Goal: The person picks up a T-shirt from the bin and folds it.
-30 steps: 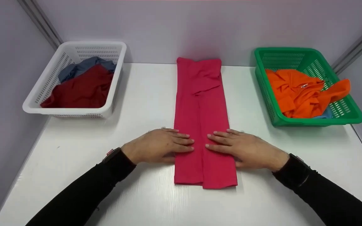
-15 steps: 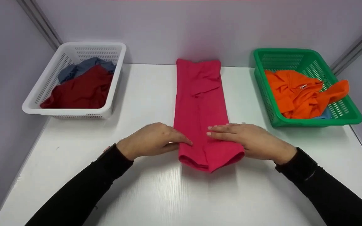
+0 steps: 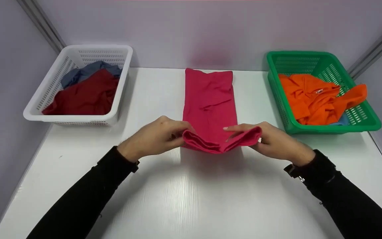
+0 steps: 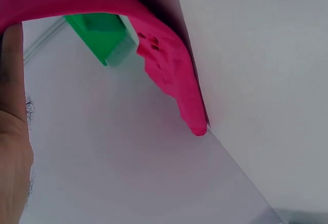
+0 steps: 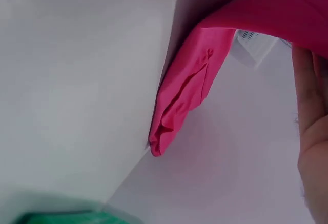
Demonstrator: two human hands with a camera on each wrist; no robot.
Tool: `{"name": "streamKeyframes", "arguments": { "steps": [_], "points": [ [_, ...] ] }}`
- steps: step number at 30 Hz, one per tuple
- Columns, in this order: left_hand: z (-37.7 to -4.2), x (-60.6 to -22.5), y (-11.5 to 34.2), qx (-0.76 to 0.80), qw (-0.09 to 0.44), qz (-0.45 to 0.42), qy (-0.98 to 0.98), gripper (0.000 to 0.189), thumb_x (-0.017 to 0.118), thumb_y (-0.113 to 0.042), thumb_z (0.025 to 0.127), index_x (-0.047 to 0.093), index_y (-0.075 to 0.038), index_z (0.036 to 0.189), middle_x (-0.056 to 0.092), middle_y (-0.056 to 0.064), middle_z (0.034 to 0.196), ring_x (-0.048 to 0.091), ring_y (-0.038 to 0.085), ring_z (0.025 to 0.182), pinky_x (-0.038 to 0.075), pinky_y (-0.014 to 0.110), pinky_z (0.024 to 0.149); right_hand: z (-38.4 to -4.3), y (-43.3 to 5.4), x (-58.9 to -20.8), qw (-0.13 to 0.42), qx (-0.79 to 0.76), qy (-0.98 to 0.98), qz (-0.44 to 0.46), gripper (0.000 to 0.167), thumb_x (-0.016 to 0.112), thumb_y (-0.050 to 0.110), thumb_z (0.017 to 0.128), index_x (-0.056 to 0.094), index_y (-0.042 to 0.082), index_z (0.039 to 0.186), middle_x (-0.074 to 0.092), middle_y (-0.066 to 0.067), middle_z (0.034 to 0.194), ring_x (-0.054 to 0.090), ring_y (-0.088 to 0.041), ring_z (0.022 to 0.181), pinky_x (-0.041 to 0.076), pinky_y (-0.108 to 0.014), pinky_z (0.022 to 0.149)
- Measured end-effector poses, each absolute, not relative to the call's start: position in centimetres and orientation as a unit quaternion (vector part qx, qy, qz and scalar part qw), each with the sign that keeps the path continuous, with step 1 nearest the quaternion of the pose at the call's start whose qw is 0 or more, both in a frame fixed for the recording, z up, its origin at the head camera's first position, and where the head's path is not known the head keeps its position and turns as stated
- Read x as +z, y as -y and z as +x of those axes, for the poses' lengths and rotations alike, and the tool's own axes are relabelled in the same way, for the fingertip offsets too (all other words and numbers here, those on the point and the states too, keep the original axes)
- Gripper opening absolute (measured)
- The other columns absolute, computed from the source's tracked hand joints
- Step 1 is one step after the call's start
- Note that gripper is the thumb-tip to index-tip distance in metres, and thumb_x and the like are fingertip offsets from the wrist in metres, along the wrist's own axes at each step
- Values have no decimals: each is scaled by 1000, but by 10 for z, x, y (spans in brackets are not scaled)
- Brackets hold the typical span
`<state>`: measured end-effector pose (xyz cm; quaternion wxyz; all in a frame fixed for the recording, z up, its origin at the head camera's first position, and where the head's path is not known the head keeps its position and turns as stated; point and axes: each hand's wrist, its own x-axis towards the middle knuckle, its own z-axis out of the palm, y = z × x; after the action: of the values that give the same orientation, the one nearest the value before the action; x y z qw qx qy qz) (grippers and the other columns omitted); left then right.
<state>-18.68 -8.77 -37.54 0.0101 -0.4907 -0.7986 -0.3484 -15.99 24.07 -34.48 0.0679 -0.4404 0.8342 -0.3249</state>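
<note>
A pink garment (image 3: 211, 96), folded into a long strip, lies on the white table with its far end near the back wall. Its near end is raised and curls up, showing the layered hem. At the left corner of that end, my left hand (image 3: 159, 136) pinches the cloth between thumb and fingers. My right hand (image 3: 274, 141) grips the right corner, its forefinger reaching over the strip and part of the fingers hidden behind the cloth. Both wrist views show the garment (image 4: 171, 62) arching up from the table to the fingers of the left hand (image 4: 15, 126) and the right hand (image 5: 312, 111).
At the back left stands a white basket (image 3: 119, 96) with dark red and blue-grey clothes. A green basket (image 3: 279, 99) holding an orange garment (image 3: 313, 99) and some blue cloth is at the back right. Walls enclose the table (image 3: 191, 199) on the back and sides.
Both hands went from lying flat on the garment to gripping its near end. That end has been lifted off the table and moved away from the body, and the far end has slid slightly nearer.
</note>
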Motion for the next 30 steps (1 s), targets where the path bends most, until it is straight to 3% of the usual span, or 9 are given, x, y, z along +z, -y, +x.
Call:
{"name": "streamKeyframes", "arguments": {
  "steps": [3, 6, 10, 14, 17, 21, 25, 30],
  "points": [
    [-191, -378, 86, -365, 11, -472, 802, 4, 54, -32, 87, 58, -32, 90, 53, -19, 67, 41, -2, 51, 39, 17, 47, -167, -239, -343, 53, -387, -810, -438, 41, 58, 5, 84, 52, 15, 124, 61, 5, 107, 58, -9, 84, 49, -25, 68],
    [-197, -378, 84, -386, 18, -450, 805, 10, 57, -32, 86, 59, -32, 95, 59, -20, 77, 50, -3, 58, 44, 18, 50, -176, -239, -345, 23, -433, -801, -412, 39, 61, 4, 82, 54, 12, 120, 59, 2, 112, 59, -13, 87, 51, -30, 67],
    [-208, -378, 81, -411, 26, -408, 815, 14, 57, -30, 86, 57, -31, 100, 61, -20, 88, 57, -2, 68, 47, 19, 54, -194, -236, -353, -29, -466, -819, -333, 33, 60, 6, 83, 56, 16, 115, 60, 3, 106, 58, -15, 86, 51, -33, 69],
    [-226, -381, 78, -426, 25, -358, 830, 13, 56, -31, 86, 55, -30, 99, 60, -16, 86, 58, 1, 67, 48, 20, 55, -216, -233, -371, -63, -455, -854, -245, 27, 61, 21, 84, 55, 24, 109, 60, 7, 95, 57, -13, 78, 51, -30, 62],
    [-241, -383, 75, -413, 29, -326, 850, 13, 54, -37, 86, 54, -32, 98, 60, -16, 85, 57, 1, 69, 48, 20, 57, -233, -229, -385, -67, -436, -874, -205, 25, 60, 32, 84, 55, 28, 108, 59, 10, 91, 55, -11, 74, 50, -27, 58],
    [-261, -387, 70, -377, 33, -295, 877, 15, 52, -41, 86, 54, -32, 98, 58, -17, 84, 54, 3, 67, 46, 21, 57, -251, -224, -398, -79, -412, -891, -171, 22, 58, 34, 84, 55, 26, 105, 59, 12, 89, 53, -7, 77, 48, -25, 65],
    [-279, -392, 66, -343, 32, -264, 901, 15, 55, -37, 86, 56, -29, 99, 56, -16, 83, 50, 7, 60, 43, 24, 54, -263, -223, -406, -78, -375, -914, -132, 18, 57, 33, 86, 54, 23, 102, 58, 10, 83, 53, -9, 70, 46, -27, 62],
    [-295, -403, 62, -290, 19, -232, 928, 22, 59, -29, 85, 56, -21, 106, 56, -10, 84, 50, 8, 66, 43, 23, 58, -273, -224, -413, -46, -315, -945, -78, 27, 57, 34, 86, 50, 24, 110, 59, 6, 82, 54, -13, 69, 44, -31, 58]
  ]
}}
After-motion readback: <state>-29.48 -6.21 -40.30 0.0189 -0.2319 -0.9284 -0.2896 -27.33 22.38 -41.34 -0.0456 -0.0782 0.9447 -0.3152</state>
